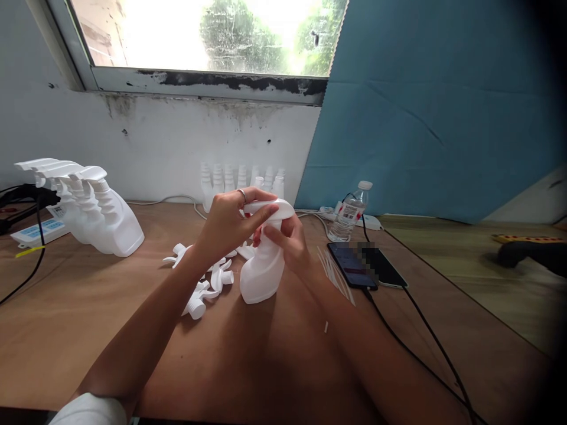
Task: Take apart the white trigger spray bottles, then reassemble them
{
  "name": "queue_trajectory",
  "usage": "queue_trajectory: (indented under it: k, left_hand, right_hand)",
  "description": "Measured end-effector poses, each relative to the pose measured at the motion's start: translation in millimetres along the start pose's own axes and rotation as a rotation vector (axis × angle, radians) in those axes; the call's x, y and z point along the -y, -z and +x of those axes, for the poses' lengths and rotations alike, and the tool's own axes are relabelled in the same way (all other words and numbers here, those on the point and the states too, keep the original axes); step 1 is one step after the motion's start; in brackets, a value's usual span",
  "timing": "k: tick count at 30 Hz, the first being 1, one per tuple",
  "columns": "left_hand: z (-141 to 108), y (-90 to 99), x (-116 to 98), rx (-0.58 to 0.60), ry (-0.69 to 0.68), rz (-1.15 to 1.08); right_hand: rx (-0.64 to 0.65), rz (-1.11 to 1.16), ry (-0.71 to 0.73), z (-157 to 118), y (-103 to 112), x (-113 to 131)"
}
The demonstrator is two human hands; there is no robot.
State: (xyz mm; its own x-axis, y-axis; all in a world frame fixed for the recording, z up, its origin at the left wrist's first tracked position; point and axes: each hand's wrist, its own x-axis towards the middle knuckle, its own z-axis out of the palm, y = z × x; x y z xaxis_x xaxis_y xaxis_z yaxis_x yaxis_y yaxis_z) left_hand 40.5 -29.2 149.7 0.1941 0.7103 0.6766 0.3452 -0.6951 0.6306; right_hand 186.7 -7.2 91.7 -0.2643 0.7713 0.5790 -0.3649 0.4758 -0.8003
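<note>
A white spray bottle (pixel 262 274) stands upright on the table in front of me, its trigger sprayer head (pixel 283 209) sitting on the neck. My left hand (pixel 234 218) is closed around the nozzle side of that head, thumb along its side. Fingers of my right hand (pixel 290 239) wrap the neck and collar just below, hiding the joint between head and bottle. Loose white trigger sprayer heads (pixel 217 277) lie in a pile left of the bottle, partly behind my left forearm.
Several spray bottles with heads (pixel 110 218) stand at the left beside a power strip (pixel 42 231). Headless bottles (pixel 217 183) line the wall. To the right are thin white tubes (pixel 333 274), a water bottle (pixel 349 215), two phones (pixel 349 265) and black cables (pixel 425 319).
</note>
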Motion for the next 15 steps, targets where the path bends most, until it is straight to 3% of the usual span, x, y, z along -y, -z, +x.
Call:
queue_trajectory:
  k: [3,10,15]
  left_hand:
    - [0.0,0.4,-0.3,-0.007,0.003,0.002]
    - [0.4,1.7,-0.8,-0.032,0.005,0.023]
    - [0.2,2.7,0.2,-0.009,0.008,0.004]
  right_hand:
    - [0.066,0.076,-0.017,-0.5,2.7,-1.0]
    - [-0.032,-0.019,-0.015,-1.5,-2.1,-3.4]
    - [0.036,0.001,-0.007,-2.2,0.3,-3.5]
